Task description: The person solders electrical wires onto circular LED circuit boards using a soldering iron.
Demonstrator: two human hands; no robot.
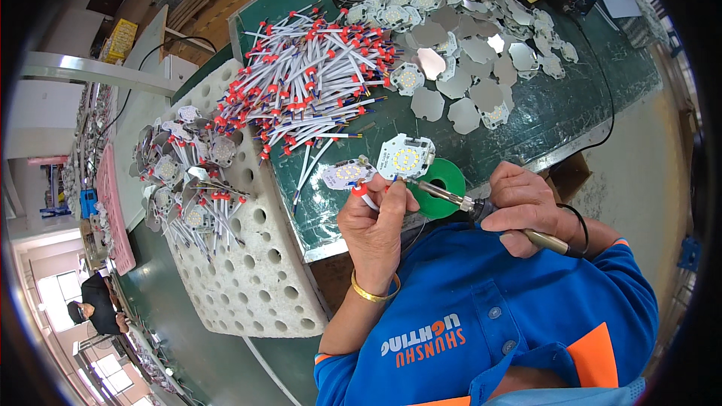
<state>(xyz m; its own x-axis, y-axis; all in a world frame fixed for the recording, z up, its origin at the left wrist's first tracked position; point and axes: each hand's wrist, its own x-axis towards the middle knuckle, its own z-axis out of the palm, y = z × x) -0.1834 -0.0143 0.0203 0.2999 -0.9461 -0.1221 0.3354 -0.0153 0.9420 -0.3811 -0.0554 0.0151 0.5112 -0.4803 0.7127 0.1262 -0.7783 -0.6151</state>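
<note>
**Iron tip meets the lamp board from the right**

The left hand [376,222] is closed in a pinch on a white wire with a red end [367,197], holding it up to the near edge of the round white LED board [406,158]. The right hand [526,207] is wrapped tight round the soldering iron [451,197], whose long axis runs leftward toward that board; the tip seems to touch near the wire, though the fingers hide the exact spot. A green ring [445,180] lies just below the board, a second small board [346,174] just left of it. The heap of loose wires [316,75] sits well beyond the board; the counter edge [526,159] runs close behind the right hand
</note>
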